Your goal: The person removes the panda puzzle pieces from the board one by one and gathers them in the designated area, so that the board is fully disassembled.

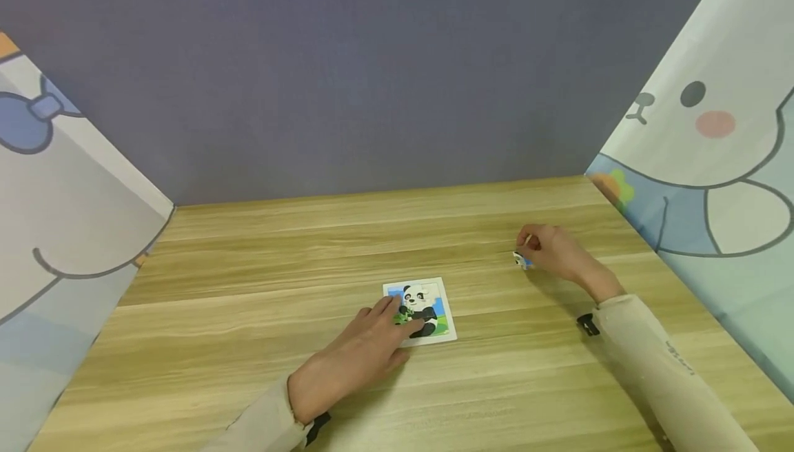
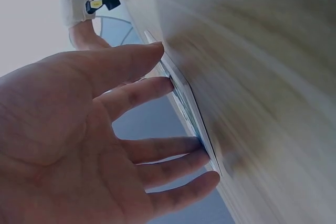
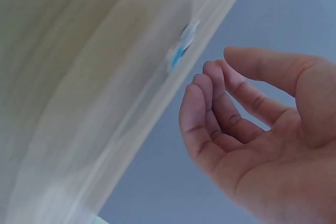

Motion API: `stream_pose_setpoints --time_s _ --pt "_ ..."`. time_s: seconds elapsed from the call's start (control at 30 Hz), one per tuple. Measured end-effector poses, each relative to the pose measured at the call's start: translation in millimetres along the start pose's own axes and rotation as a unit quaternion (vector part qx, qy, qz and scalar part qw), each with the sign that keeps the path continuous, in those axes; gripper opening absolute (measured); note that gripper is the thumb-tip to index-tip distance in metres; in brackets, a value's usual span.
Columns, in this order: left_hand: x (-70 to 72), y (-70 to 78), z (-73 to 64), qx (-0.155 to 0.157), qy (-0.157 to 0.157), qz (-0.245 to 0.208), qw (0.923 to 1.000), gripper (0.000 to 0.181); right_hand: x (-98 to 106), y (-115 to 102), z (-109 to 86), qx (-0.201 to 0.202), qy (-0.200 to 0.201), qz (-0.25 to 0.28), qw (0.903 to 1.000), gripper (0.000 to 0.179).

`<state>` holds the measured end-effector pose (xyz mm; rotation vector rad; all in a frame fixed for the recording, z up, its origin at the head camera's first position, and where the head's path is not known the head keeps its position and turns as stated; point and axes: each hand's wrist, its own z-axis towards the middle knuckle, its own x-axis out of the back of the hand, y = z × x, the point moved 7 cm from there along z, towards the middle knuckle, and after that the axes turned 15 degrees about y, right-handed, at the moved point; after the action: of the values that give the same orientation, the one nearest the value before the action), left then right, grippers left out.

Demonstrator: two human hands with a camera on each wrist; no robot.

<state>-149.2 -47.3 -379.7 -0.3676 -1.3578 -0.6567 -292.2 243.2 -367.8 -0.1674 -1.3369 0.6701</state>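
Observation:
A square panda jigsaw puzzle (image 1: pixel 442 307) with a white border lies flat on the wooden table. My left hand (image 1: pixel 366 345) rests on its left side, and the left wrist view shows the fingertips (image 2: pixel 190 144) touching it with fingers nearly straight. A white patch shows at the picture's upper right. Farther right, a small white, blue and black puzzle piece (image 1: pixel 520 260) lies on the table. Just over it is my right hand (image 1: pixel 558 255), fingers loosely curved. In the right wrist view, a gap separates these fingers (image 3: pixel 197 114) from the piece (image 3: pixel 182 45), and nothing is held.
The wood-grain table (image 1: pixel 248 252) meets a plain grey panel (image 1: pixel 372 80) at its back. Cartoon-printed sheets (image 1: pixel 713 197) stand along the left and right sides. A black strap part (image 1: pixel 587 324) shows at the right wrist.

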Motion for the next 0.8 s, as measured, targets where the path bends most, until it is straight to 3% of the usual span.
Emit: stream_pose_setpoints --time_s 0.17,0.37,0.8 --pt "0.5 -2.1 1.8 -0.013 0.005 0.011 0.9999 0.044 -5.4 -19.9 0.7 0.018 -0.005 0.011 0.9998 0.008" --pt "-2.7 -5.0 1.7 -0.006 -0.017 0.009 0.9998 0.046 -20.4 -50.5 3.9 0.048 -0.021 0.037 0.9979 0.01" --pt "0.3 -6.6 0.3 -0.004 -0.015 -0.014 0.9998 0.045 -56.8 -111.7 12.6 0.098 -0.059 0.064 0.9915 0.009"
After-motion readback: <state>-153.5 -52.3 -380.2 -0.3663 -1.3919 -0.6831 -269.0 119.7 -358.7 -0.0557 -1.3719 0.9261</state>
